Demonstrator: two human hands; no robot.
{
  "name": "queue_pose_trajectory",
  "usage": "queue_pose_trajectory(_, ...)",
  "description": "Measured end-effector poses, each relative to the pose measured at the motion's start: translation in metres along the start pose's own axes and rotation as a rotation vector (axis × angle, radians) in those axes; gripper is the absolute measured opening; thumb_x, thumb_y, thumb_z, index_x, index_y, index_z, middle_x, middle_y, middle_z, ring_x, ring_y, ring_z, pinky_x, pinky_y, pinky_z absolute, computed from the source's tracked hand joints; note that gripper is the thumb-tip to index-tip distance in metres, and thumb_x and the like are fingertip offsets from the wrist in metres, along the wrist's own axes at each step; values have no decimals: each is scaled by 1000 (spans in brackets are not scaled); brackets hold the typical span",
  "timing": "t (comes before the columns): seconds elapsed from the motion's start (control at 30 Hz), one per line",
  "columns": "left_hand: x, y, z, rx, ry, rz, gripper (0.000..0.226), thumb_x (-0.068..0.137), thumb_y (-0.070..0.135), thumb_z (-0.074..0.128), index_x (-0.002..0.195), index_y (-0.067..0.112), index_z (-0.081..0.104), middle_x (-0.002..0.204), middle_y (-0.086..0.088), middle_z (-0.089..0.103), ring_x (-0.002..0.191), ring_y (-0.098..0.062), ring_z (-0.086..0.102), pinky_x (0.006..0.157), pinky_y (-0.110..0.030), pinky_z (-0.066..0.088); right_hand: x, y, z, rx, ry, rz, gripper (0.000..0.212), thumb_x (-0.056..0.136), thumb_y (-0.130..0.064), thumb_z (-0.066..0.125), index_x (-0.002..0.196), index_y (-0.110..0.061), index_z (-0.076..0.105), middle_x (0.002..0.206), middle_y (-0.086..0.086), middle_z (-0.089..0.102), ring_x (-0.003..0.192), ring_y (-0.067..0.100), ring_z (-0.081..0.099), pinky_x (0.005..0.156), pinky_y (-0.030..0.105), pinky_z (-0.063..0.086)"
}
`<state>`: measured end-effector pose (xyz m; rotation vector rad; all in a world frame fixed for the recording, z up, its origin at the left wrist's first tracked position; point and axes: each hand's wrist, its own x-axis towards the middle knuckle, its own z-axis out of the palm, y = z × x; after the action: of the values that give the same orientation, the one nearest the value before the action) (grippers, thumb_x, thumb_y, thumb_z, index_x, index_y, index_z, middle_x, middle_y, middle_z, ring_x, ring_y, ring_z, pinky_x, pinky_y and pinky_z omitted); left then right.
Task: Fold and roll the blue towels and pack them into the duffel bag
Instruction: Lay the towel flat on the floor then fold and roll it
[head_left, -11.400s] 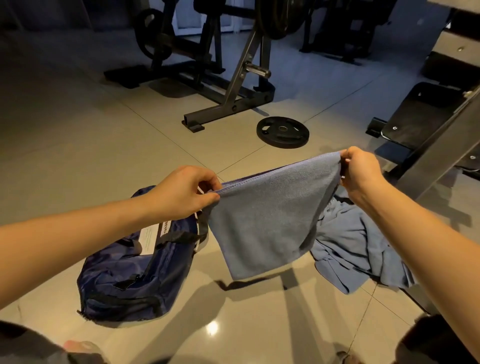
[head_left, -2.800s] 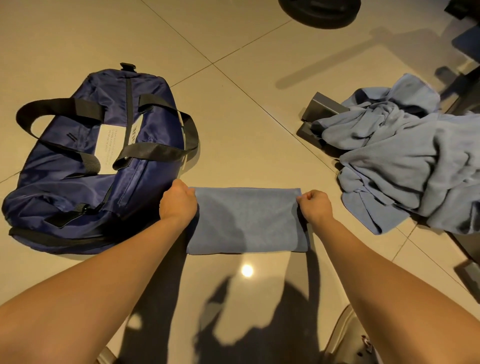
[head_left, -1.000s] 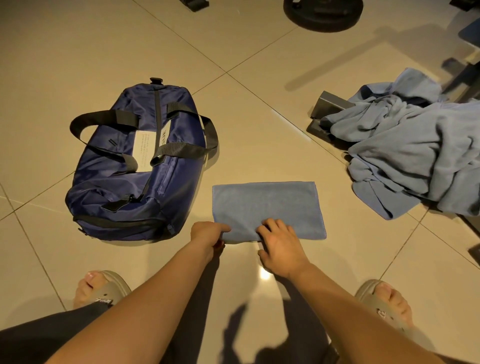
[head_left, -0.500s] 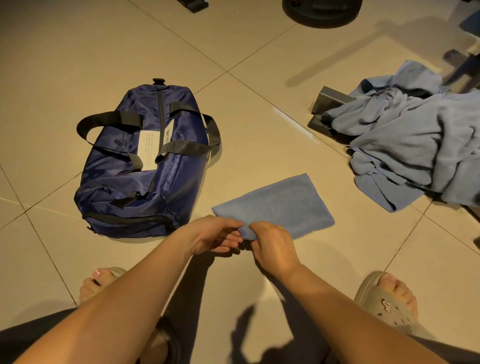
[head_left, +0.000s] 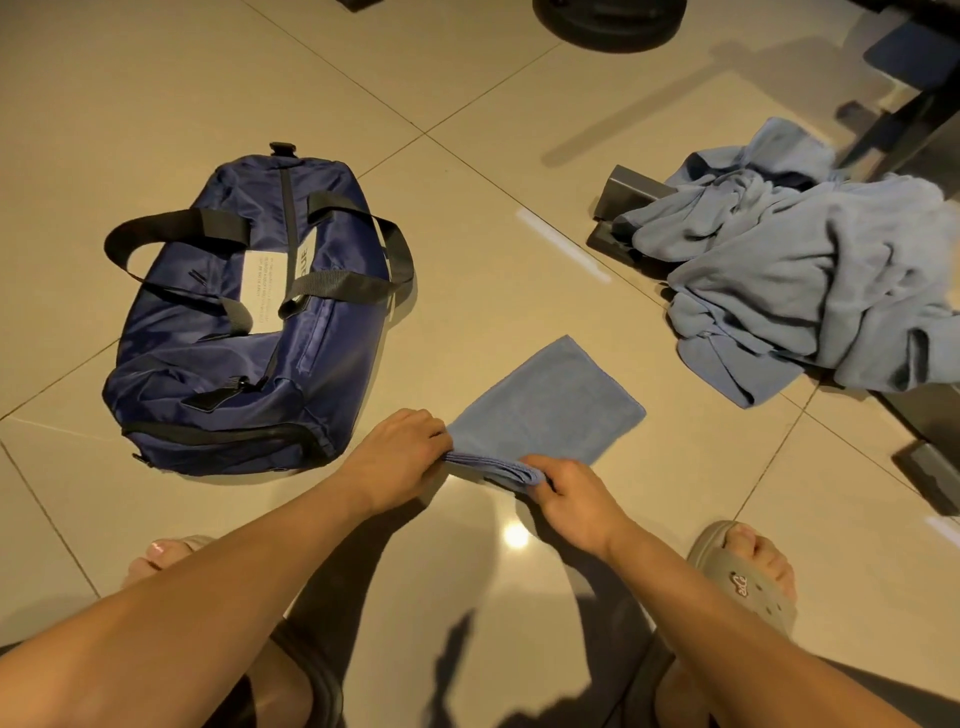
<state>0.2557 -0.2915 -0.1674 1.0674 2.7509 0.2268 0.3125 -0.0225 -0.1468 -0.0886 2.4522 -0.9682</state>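
Observation:
A folded blue towel (head_left: 550, 410) lies on the tiled floor, turned at an angle, with its near end curled into the start of a roll. My left hand (head_left: 402, 454) grips the left end of that rolled edge. At the right end, my right hand (head_left: 571, 491) has its fingers curled over the roll. A navy duffel bag (head_left: 249, 332) with black handles lies to the left, its zip shut. A heap of loose blue towels (head_left: 810, 270) lies at the right.
A black weight plate (head_left: 608, 21) lies on the floor at the top edge. Dark metal feet of gym equipment (head_left: 623, 192) stand under and beside the heap, more at the right edge. My sandalled feet (head_left: 748, 577) are close by at the bottom.
The flat folded towel was turned at an angle and its near edge lifted. Both hands have now curled that edge over into a short roll.

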Motion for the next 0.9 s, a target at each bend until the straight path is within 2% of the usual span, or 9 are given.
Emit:
queue_pose_trajectory(0.1, 6, 8, -4, 22, -52, 140, 26, 101, 38, 55, 122, 25, 64, 113, 1, 66, 101, -19, 57, 96, -33, 45, -8, -7, -3, -347, 7, -173, 23, 79, -25, 54, 99, -29, 65, 90, -9, 68, 86, 19, 59, 91, 35, 43)
queue_pose_trajectory(0.2, 14, 11, -9, 101, -165, 250, 23, 102, 37, 52, 117, 25, 63, 105, 1, 64, 93, -18, 54, 91, -32, 44, -17, -21, 6, -552, 63, -266, 15, 81, -34, 61, 93, -26, 63, 87, -5, 64, 81, 22, 60, 83, 38, 45)
queue_pose_trajectory(0.33, 16, 3, -13, 268, -221, 442, 25, 93, 27, 69, 118, 22, 66, 104, 0, 65, 93, -20, 58, 92, -34, 48, -33, -13, 27, -618, 63, -244, 15, 87, -30, 52, 82, -25, 65, 80, -3, 65, 73, 25, 61, 73, 36, 46)
queue_pose_trajectory(0.47, 8, 5, -6, 296, -209, 544, 39, 89, 21, 76, 126, 18, 64, 120, -3, 64, 106, -23, 58, 100, -36, 49, -54, 6, 40, -571, 182, -213, 6, 78, -21, 67, 83, -24, 67, 79, -3, 63, 72, 24, 58, 67, 33, 45)
queue_pose_trajectory(0.53, 0, 10, 0, 233, -216, 523, 38, 89, 22, 76, 125, 19, 66, 124, -2, 65, 108, -22, 59, 100, -34, 50, -62, 16, 47, -495, 206, -163, 20, 75, -17, 63, 94, -24, 65, 80, -2, 63, 74, 25, 56, 70, 32, 42)
queue_pose_trajectory(0.6, -7, 15, 4, 134, -213, 452, 31, 92, 26, 70, 122, 19, 68, 121, -1, 65, 107, -21, 59, 94, -33, 50, -68, 17, 49, -404, 238, -86, 20, 78, -18, 56, 96, -24, 61, 76, -1, 61, 71, 26, 54, 70, 32, 37)
queue_pose_trajectory(0.67, -8, 20, 4, -15, -211, 302, 26, 100, 33, 54, 118, 21, 68, 116, 2, 64, 103, -20, 57, 89, -32, 48, -69, 19, 52, -323, 246, -19, 12, 84, -23, 52, 91, -25, 62, 76, -4, 60, 75, 23, 53, 71, 32, 33)
queue_pose_trajectory(0.73, -7, 22, 6, -119, -224, 149, 30, 104, 41, 43, 112, 26, 67, 111, 8, 64, 100, -13, 52, 90, -30, 45, -68, 21, 55, -274, 216, 37, 19, 91, -29, 46, 91, -26, 64, 85, -8, 60, 83, 19, 51, 76, 33, 34)
queue_pose_trajectory(0.9, -7, 18, 16, -264, -249, -55, 30, 103, 48, 46, 103, 31, 71, 102, 14, 66, 94, -9, 48, 89, -32, 45, -72, 20, 68, -313, 208, 100, 19, 98, -31, 46, 91, -22, 60, 93, -6, 53, 90, 23, 52, 80, 37, 38)
